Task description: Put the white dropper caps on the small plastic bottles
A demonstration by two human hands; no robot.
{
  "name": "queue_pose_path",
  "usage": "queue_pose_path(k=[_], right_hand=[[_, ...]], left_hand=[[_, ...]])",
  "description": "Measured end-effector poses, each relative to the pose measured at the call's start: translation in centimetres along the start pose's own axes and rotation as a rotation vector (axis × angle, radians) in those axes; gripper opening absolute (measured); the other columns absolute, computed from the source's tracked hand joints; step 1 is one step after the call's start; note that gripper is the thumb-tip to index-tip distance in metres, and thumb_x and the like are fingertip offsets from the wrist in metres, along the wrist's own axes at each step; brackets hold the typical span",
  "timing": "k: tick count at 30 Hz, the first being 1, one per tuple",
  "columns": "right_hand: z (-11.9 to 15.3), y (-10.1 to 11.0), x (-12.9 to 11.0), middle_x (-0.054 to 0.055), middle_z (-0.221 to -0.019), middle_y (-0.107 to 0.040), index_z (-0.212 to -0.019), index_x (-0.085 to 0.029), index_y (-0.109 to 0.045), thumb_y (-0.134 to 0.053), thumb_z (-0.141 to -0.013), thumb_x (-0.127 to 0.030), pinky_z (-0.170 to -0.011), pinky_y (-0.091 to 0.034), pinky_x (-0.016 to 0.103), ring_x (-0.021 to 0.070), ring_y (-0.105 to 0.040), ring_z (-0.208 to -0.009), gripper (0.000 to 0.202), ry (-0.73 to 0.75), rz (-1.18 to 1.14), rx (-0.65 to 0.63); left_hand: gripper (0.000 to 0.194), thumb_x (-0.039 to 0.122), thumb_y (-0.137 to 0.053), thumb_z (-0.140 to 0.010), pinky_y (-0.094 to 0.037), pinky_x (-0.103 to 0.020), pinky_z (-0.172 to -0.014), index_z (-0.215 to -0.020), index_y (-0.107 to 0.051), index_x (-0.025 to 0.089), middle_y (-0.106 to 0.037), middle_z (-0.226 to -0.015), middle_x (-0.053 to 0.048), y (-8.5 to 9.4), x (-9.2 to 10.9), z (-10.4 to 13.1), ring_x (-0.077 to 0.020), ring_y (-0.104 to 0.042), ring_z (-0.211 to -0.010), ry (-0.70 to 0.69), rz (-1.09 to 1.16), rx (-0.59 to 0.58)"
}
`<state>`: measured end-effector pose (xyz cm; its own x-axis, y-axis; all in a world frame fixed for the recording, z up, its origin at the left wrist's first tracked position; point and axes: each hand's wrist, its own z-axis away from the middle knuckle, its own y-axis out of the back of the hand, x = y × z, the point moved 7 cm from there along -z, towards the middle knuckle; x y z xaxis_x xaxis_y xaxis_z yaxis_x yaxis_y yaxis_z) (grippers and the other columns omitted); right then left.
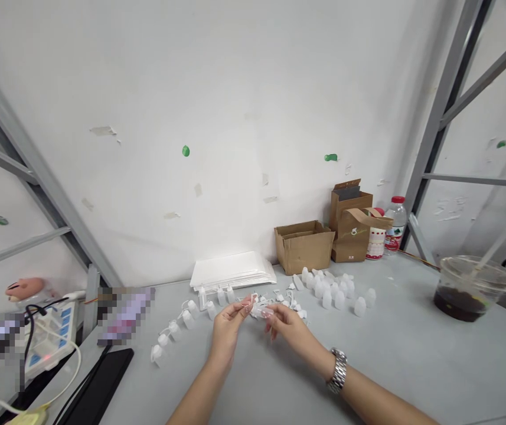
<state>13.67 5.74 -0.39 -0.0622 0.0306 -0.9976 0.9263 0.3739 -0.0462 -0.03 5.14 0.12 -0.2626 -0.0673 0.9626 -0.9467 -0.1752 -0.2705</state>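
Both hands meet above the middle of the grey table. My right hand [291,332], with a metal watch on its wrist, pinches a small translucent plastic bottle [261,311] held on its side. At the bottle's left end, my left hand [227,326] has its thumb and fingers closed on a small white cap, mostly hidden by the fingertips. Just behind the hands lies a scatter of loose white caps [296,306]. Capped little bottles [175,330] stand in a curved line to the left. Several uncapped bottles [339,298] stand grouped to the right.
A stack of white sheets [232,270] lies by the wall, beside an open cardboard box [304,251] and a brown paper bag [352,236]. A plastic cup of dark drink [460,295] stands at right. At left are a phone [126,316], black slab [102,386] and power strip [60,330].
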Motion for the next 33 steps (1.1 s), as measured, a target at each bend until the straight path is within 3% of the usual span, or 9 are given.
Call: queue_pose_path(k=[3,9,19,26,33], right_hand=[[0.1,0.2,-0.2,-0.003,-0.058,-0.055,-0.076,-0.019,-0.051,-0.06,-0.062,-0.06,-0.052,-0.043,0.026,0.0127,-0.052,-0.052,0.045,0.044,0.011,0.03],[0.1,-0.6,0.7,-0.004,-0.041,-0.049,-0.061,-0.018,-0.047,-0.041,-0.068,-0.07,-0.045,-0.036,0.025,0.0099,-0.043,-0.036,0.053,-0.089,0.002,-0.097],[0.0,0.0,0.8,-0.003,-0.044,-0.052,-0.066,-0.016,-0.052,-0.043,-0.07,-0.067,-0.046,-0.037,0.024,0.0101,-0.046,-0.039,0.052,-0.075,-0.109,-0.042],[0.0,-0.3,0.8,-0.002,-0.042,-0.051,-0.063,-0.015,-0.054,-0.037,-0.067,-0.074,-0.045,-0.036,0.024,0.0096,-0.046,-0.038,0.061,-0.076,-0.154,-0.047],[0.3,-0.5,0.6,-0.002,-0.043,-0.051,-0.061,-0.016,-0.053,-0.035,-0.069,-0.073,-0.044,-0.036,0.024,0.01,-0.046,-0.039,0.061,-0.103,-0.154,-0.063]], left_hand=[[0.024,0.035,-0.074,-0.053,-0.032,-0.04,-0.097,-0.065,-0.068,0.015,-0.068,-0.099,-0.011,-0.1,0.3,0.1,-0.0284,-0.054,-0.107,0.002,-0.022,-0.005],[0.025,0.037,-0.072,-0.057,-0.035,-0.039,-0.094,-0.069,-0.069,0.015,-0.07,-0.094,-0.011,-0.2,0.4,0.2,-0.0281,-0.057,-0.102,-0.002,-0.076,-0.047],[0.038,0.03,-0.075,-0.054,-0.041,-0.038,-0.09,-0.087,-0.063,0.016,-0.069,-0.095,-0.011,0.0,1.0,0.3,-0.0246,-0.059,-0.099,-0.016,0.024,0.0],[0.042,0.021,-0.076,-0.051,-0.043,-0.036,-0.089,-0.092,-0.067,0.016,-0.066,-0.104,-0.01,-1.7,0.5,0.9,-0.0259,-0.057,-0.102,0.061,-0.037,-0.204],[0.037,0.03,-0.073,-0.057,-0.04,-0.038,-0.092,-0.091,-0.068,0.015,-0.067,-0.103,-0.011,-1.5,0.8,1.1,-0.0267,-0.056,-0.103,0.048,-0.052,-0.159]])
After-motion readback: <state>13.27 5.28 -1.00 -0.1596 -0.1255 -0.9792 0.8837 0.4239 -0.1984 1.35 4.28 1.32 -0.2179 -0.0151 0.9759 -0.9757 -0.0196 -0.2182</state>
